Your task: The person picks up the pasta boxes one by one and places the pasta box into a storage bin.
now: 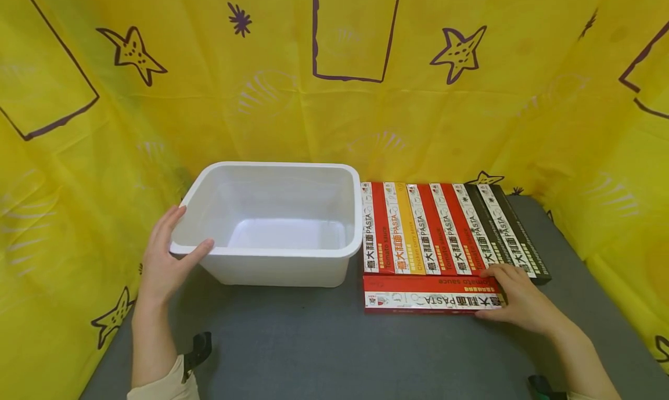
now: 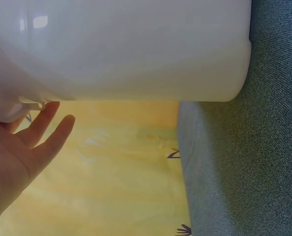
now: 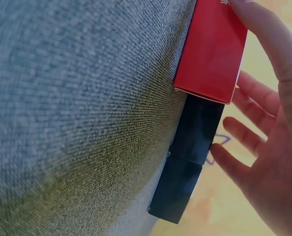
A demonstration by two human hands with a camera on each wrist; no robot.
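A white plastic tub [image 1: 272, 165] stands with nothing in it on the grey table. My left hand [image 1: 167, 255] lies open against its front left corner, thumb along the front rim. In the left wrist view the straight fingers [image 2: 47, 128] reach just under the tub's [image 2: 136, 49] rim. A red pasta box [image 1: 418, 285] lies crosswise in front of a row of pasta boxes [image 1: 444, 226]. My right hand [image 1: 517, 298] is at its right end. The thumb touches the red box [image 3: 212, 49], and the fingers [image 3: 244, 132] are spread loosely past it near the black boxes [image 3: 190, 162].
The row holds several red, yellow and black boxes set side by side, right of the tub. Yellow cloth with purple stars [image 1: 460, 51] walls in the back and both sides. Bare grey tabletop [image 1: 313, 342] lies in front. Black clips [image 1: 201, 348] sit near the front edge.
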